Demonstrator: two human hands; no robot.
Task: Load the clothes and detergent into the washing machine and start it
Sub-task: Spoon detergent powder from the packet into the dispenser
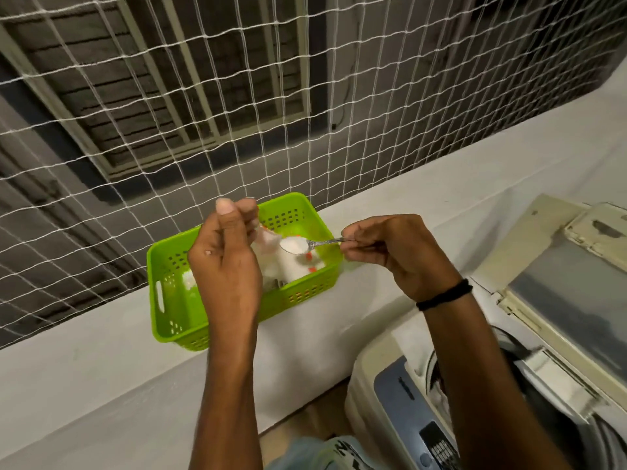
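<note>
A green plastic basket (298, 293) sits on a white ledge (101, 368) and holds a white detergent packet (291, 266) with orange marks. My left hand (227, 259) pinches the packet's open top above the basket. My right hand (393, 252) holds a metal spoon (305, 245) by its handle, and its bowl carries a heap of white powder just over the packet. The top-loading washing machine (400, 395) stands at the lower right with its lid (556, 286) raised. Clothes inside the drum are mostly hidden behind my right forearm.
White netting (203, 113) covers the opening behind the ledge, with a barred window beyond it. The machine's control panel (437, 446) faces me at the bottom edge. A black band circles my right wrist.
</note>
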